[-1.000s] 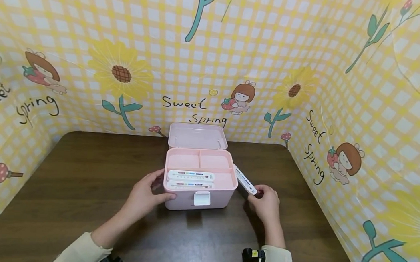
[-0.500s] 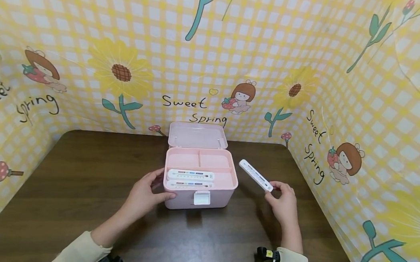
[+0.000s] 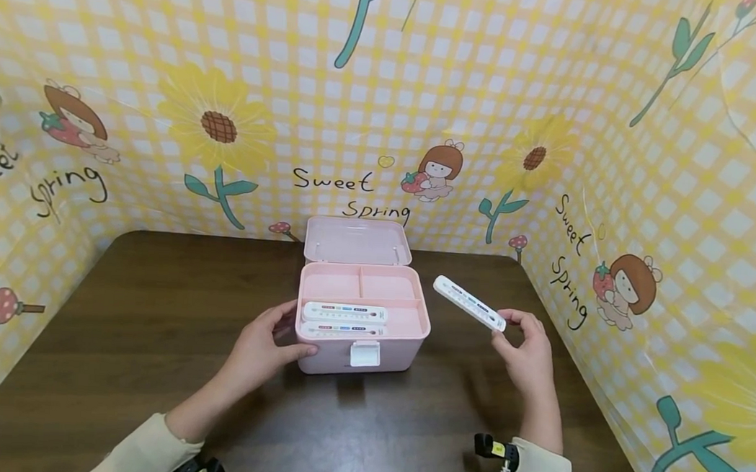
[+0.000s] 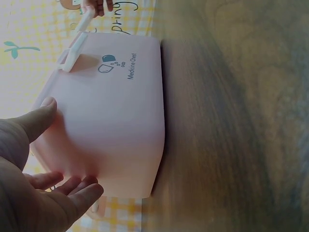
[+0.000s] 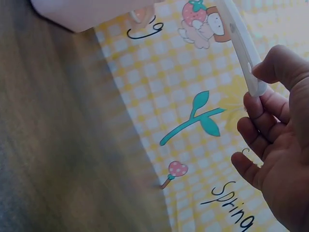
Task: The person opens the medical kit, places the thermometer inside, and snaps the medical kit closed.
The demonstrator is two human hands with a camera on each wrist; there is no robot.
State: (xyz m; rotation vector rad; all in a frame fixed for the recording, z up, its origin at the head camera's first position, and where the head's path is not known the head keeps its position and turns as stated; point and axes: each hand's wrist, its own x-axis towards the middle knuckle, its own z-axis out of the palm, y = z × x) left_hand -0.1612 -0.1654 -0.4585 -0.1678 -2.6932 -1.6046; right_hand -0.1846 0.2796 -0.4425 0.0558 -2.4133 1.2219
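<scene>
A pink medicine chest (image 3: pixel 332 356) stands on the table with its lid (image 3: pixel 358 242) swung up at the back. My left hand (image 3: pixel 259 351) holds its left front corner, thumb on the front and fingers along the side, as the left wrist view also shows. Two flat white thermometers (image 3: pixel 345 313) with printed scales lie side by side in the front compartment. To the right of the chest, my right hand (image 3: pixel 528 353) pinches one end of a third white thermometer (image 3: pixel 468 303), raised above the table and slanting up toward the chest. In the right wrist view, thumb and forefinger grip this thermometer (image 5: pixel 244 46).
Two smaller compartments lie at the back of the chest, behind a pink divider (image 3: pixel 361 282). A white latch (image 3: pixel 365 353) hangs at its front. Yellow checked cloth (image 3: pixel 359 119) surrounds the dark wooden table (image 3: pixel 172 310) at the back and sides.
My right hand has moved right and a little away from me with the thermometer, clear of the chest's side. The thermometer has turned, now showing its scale. My left hand stays on the chest.
</scene>
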